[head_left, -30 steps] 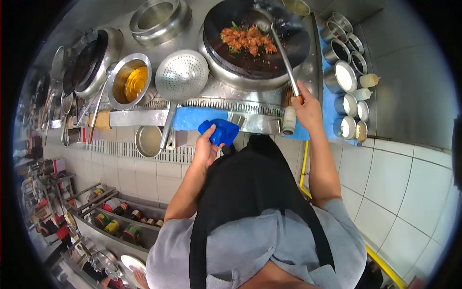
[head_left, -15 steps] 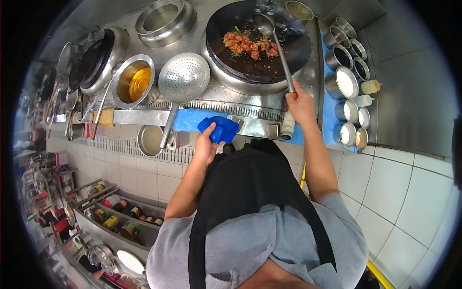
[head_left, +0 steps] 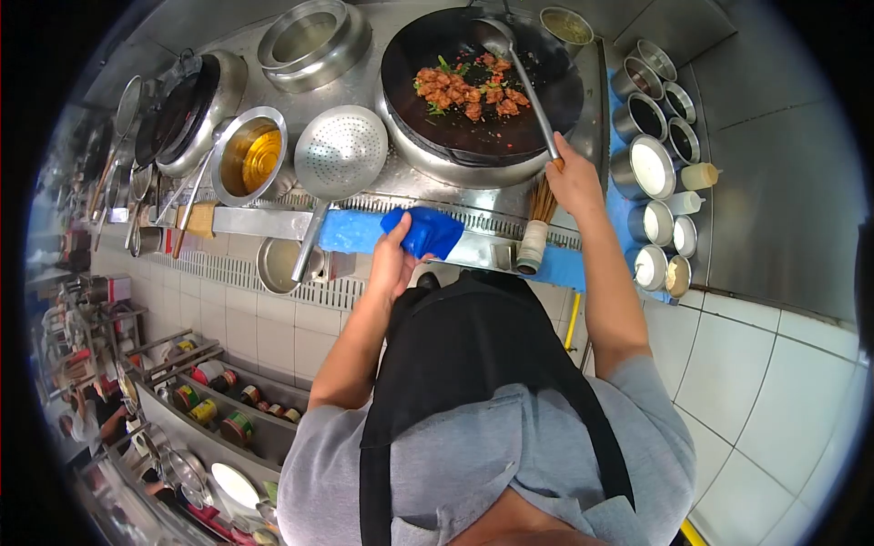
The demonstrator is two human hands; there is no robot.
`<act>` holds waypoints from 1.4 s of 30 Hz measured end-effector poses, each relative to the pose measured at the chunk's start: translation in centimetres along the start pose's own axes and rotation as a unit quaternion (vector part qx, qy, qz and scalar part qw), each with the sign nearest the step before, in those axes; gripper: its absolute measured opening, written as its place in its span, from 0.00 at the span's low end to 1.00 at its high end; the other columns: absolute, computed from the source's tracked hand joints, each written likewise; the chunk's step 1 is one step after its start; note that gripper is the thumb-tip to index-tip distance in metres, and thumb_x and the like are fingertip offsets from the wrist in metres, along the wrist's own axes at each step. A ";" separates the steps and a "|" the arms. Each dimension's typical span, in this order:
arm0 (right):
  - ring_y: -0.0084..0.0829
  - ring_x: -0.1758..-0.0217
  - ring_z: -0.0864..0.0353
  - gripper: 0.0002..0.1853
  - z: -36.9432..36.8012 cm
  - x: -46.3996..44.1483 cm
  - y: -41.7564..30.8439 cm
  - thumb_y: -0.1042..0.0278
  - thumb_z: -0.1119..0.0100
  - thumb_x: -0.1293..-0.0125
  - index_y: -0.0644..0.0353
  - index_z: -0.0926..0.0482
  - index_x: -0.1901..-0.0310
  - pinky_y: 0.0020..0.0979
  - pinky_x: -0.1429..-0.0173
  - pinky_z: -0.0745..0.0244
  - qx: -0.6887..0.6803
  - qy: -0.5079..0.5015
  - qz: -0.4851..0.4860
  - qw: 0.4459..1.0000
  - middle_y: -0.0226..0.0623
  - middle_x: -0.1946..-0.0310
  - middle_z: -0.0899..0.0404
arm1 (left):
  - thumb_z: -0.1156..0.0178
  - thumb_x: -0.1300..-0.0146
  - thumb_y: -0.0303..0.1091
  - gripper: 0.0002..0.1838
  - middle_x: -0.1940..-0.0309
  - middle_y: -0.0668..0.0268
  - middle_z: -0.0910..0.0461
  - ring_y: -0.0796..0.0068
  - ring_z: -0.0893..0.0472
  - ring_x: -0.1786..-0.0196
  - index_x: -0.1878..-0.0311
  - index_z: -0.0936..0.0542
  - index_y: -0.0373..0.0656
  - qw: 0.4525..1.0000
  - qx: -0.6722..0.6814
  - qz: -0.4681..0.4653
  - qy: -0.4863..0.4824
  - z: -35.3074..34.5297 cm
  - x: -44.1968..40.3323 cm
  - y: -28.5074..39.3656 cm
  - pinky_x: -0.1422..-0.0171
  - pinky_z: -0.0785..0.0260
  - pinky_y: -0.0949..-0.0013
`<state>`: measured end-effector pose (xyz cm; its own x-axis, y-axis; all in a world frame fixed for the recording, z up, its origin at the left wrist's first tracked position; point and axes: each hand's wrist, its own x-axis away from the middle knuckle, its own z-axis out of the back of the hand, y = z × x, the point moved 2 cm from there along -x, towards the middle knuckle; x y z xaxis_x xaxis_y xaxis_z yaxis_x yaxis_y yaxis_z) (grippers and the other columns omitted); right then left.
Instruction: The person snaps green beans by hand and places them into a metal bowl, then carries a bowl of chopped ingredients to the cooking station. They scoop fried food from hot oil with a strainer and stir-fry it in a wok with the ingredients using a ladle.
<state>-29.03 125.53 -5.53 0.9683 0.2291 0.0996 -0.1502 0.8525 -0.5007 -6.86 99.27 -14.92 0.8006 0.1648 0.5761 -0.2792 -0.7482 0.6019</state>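
Observation:
A black wok (head_left: 423,127) sits on the stove, with pieces of browned, fried food (head_left: 451,91) and bits of green and red in it. My right hand (head_left: 577,182) is closed round the handle of a ladle (head_left: 535,86), whose bowl rests toward the wok's far side. Below that hand a bamboo wok brush (head_left: 533,241) leans at the stove's front edge. My left hand (head_left: 391,266) grips a folded blue cloth (head_left: 428,234) in front of the wok. Left of the wok, a perforated strainer (head_left: 341,153) lies with its handle toward me.
A metal pot of yellow oil (head_left: 262,159) stands left of the strainer, and a second wok (head_left: 173,109) is farther left. Seasoning containers (head_left: 651,168) and squeeze bottles (head_left: 685,203) line the right side. Jars (head_left: 238,428) fill a shelf at lower left.
My left hand has moved slightly up and right with the cloth, nearer the stove. The right hand has risen a little with the ladle, and more of the brush shows.

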 end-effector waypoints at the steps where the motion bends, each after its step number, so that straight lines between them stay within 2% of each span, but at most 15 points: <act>1: 0.57 0.42 0.15 0.33 0.3 -0.4 0.1 0.64 0.36 0.32 0.54 0.27 0.25 0.44 0.37 0.21 0.002 -0.010 0.023 1.000 0.57 0.47 0.15 | 0.45 0.20 0.53 0.26 0.44 0.57 0.16 0.60 0.13 0.44 0.34 0.25 0.40 1.000 -0.010 0.006 -0.024 -1.2 -0.7 0.8 0.48 0.16 0.55; 3: 0.58 0.44 0.15 0.34 1.0 -0.7 0.6 0.64 0.37 0.32 0.54 0.29 0.24 0.43 0.38 0.21 0.006 -0.032 0.069 0.997 0.56 0.48 0.14 | 0.49 0.19 0.58 0.31 0.39 0.54 0.18 0.57 0.14 0.41 0.31 0.28 0.38 0.998 -0.028 0.016 -0.061 -3.8 -2.5 1.9 0.46 0.15 0.51; 6: 0.49 0.61 0.12 0.35 2.8 1.1 0.8 0.65 0.38 0.30 0.54 0.32 0.22 0.41 0.54 0.17 -0.028 -0.107 0.022 0.994 0.51 0.61 0.13 | 0.49 0.20 0.60 0.33 0.38 0.54 0.19 0.57 0.14 0.42 0.31 0.29 0.38 0.994 -0.065 0.012 -0.090 -7.9 -5.5 3.5 0.44 0.15 0.50; 9: 0.29 0.78 0.22 0.35 3.4 2.7 1.2 0.67 0.39 0.28 0.52 0.34 0.20 0.33 0.73 0.24 -0.193 -0.201 -0.103 0.955 0.38 0.72 0.21 | 0.47 0.21 0.60 0.33 0.40 0.56 0.18 0.58 0.13 0.43 0.31 0.28 0.40 0.987 -0.146 0.040 -0.048 -9.7 -9.2 3.9 0.44 0.15 0.52; 12: 0.16 0.81 0.32 0.34 3.6 3.4 3.0 0.69 0.40 0.26 0.54 0.35 0.20 0.26 0.81 0.35 -0.318 -0.220 -0.092 0.918 0.27 0.73 0.29 | 0.38 0.26 0.59 0.29 0.47 0.60 0.15 0.63 0.12 0.50 0.36 0.24 0.45 0.981 -0.190 0.045 -0.010 -10.0 -12.8 3.4 0.53 0.14 0.61; 14: 0.16 0.80 0.31 0.34 3.7 3.9 3.6 0.69 0.41 0.25 0.54 0.36 0.19 0.24 0.79 0.34 -0.350 -0.227 -0.113 0.902 0.26 0.71 0.27 | 0.34 0.29 0.57 0.27 0.51 0.63 0.15 0.66 0.12 0.54 0.39 0.23 0.47 0.978 -0.200 0.064 0.009 -10.1 -13.9 3.4 0.57 0.16 0.65; 15: 0.17 0.80 0.30 0.34 3.7 4.2 3.7 0.69 0.42 0.24 0.54 0.36 0.19 0.23 0.79 0.34 -0.367 -0.230 -0.123 0.893 0.26 0.70 0.26 | 0.30 0.32 0.49 0.22 0.53 0.65 0.14 0.68 0.13 0.57 0.42 0.22 0.49 0.980 -0.182 0.081 0.008 -10.2 -14.2 3.5 0.60 0.18 0.68; 18: 0.16 0.80 0.31 0.34 2.5 5.0 4.4 0.70 0.42 0.24 0.55 0.37 0.19 0.23 0.79 0.33 -0.461 -0.225 -0.104 0.852 0.27 0.69 0.26 | 0.35 0.32 0.42 0.16 0.56 0.65 0.14 0.68 0.13 0.56 0.45 0.22 0.49 0.979 -0.159 0.122 -0.022 -8.9 -15.6 3.3 0.60 0.15 0.66; 21: 0.16 0.80 0.30 0.34 3.1 5.4 6.1 0.70 0.42 0.24 0.57 0.37 0.19 0.23 0.79 0.33 -0.556 -0.235 -0.122 0.788 0.28 0.68 0.26 | 0.37 0.33 0.35 0.11 0.60 0.65 0.14 0.68 0.14 0.59 0.49 0.21 0.49 0.993 -0.096 0.063 -0.001 -9.5 -14.7 1.8 0.60 0.17 0.65; 27: 0.17 0.82 0.30 0.35 3.2 5.6 7.3 0.71 0.42 0.24 0.56 0.38 0.18 0.26 0.80 0.35 -0.333 -0.219 -0.034 0.916 0.26 0.74 0.27 | 0.38 0.36 0.32 0.11 0.60 0.66 0.15 0.70 0.15 0.57 0.50 0.21 0.51 0.997 -0.067 -0.008 0.043 -10.6 -12.2 -2.4 0.55 0.19 0.64; 31: 0.19 0.82 0.28 0.34 3.7 7.6 4.9 0.71 0.43 0.26 0.53 0.36 0.19 0.28 0.79 0.33 -0.244 -0.224 -0.012 0.943 0.25 0.79 0.29 | 0.41 0.37 0.25 0.09 0.62 0.57 0.17 0.64 0.16 0.68 0.54 0.22 0.36 0.986 -0.018 -0.112 0.121 -12.8 -7.8 -5.4 0.66 0.18 0.59; 34: 0.19 0.81 0.28 0.34 3.4 8.1 5.5 0.72 0.44 0.25 0.54 0.37 0.19 0.27 0.79 0.30 -0.399 -0.319 -0.007 0.860 0.26 0.76 0.28 | 0.42 0.38 0.24 0.08 0.63 0.58 0.18 0.64 0.15 0.67 0.56 0.22 0.36 0.978 -0.021 -0.144 0.147 -12.9 -4.4 -6.5 0.66 0.19 0.60; 38: 0.18 0.80 0.29 0.34 3.7 10.0 5.5 0.73 0.44 0.25 0.55 0.38 0.18 0.24 0.79 0.32 -0.431 -0.372 -0.010 0.822 0.28 0.70 0.26 | 0.41 0.40 0.25 0.08 0.65 0.61 0.18 0.65 0.16 0.68 0.56 0.23 0.40 0.974 0.042 -0.146 0.170 -9.5 0.9 -6.7 0.66 0.21 0.61; 40: 0.18 0.80 0.28 0.34 3.6 11.6 5.4 0.74 0.45 0.24 0.55 0.38 0.18 0.24 0.79 0.32 -0.421 -0.370 0.000 0.829 0.28 0.69 0.26 | 0.39 0.42 0.28 0.11 0.66 0.63 0.19 0.66 0.16 0.63 0.55 0.23 0.43 0.970 0.067 -0.138 0.190 -8.2 5.9 -7.1 0.58 0.21 0.61; 42: 0.19 0.80 0.28 0.34 4.1 12.5 4.4 0.75 0.46 0.24 0.58 0.39 0.18 0.23 0.79 0.31 -0.466 -0.406 -0.006 0.786 0.30 0.68 0.26 | 0.40 0.42 0.26 0.12 0.64 0.62 0.21 0.65 0.17 0.64 0.54 0.25 0.41 0.957 0.122 -0.134 0.228 -6.2 10.7 -8.1 0.59 0.20 0.59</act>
<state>-18.39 134.07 -2.93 0.4655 0.7702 0.4360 0.4369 0.2284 -0.8700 0.69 111.11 -10.16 0.4959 0.5936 0.6338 0.0797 -0.7579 0.6475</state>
